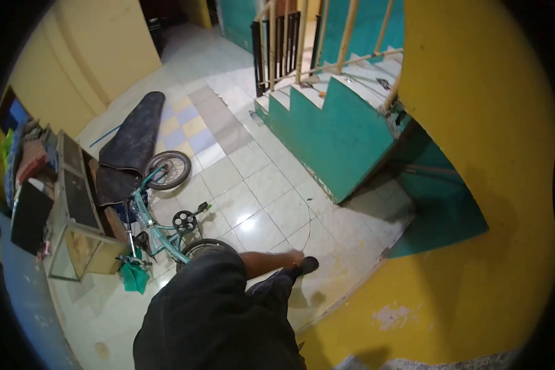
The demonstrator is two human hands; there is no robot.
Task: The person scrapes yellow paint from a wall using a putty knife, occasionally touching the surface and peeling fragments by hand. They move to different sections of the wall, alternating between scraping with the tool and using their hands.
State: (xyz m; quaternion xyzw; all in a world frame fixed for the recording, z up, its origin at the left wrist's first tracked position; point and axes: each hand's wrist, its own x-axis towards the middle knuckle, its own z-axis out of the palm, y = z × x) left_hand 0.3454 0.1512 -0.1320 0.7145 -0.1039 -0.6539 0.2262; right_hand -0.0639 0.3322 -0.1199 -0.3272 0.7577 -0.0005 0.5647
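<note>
A thin cord [311, 223] trails over the floor [219, 182] to the left hand [295, 255], its grip unclear to me; the right is hidden. It looks light, limp, best pinched near its end.

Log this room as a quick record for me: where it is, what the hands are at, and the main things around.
Setting: tiled floor beside a yellow wall
Left hand: apparently the one in view, low near a dark shoe; grip unclear
Right hand: not visible
Nearest to hand: thin cord on the floor, reaching towards it
Bicycle: teal frame, next to a glass-fronted cabinet
Stairs: white steps, teal side, pale railing
</note>
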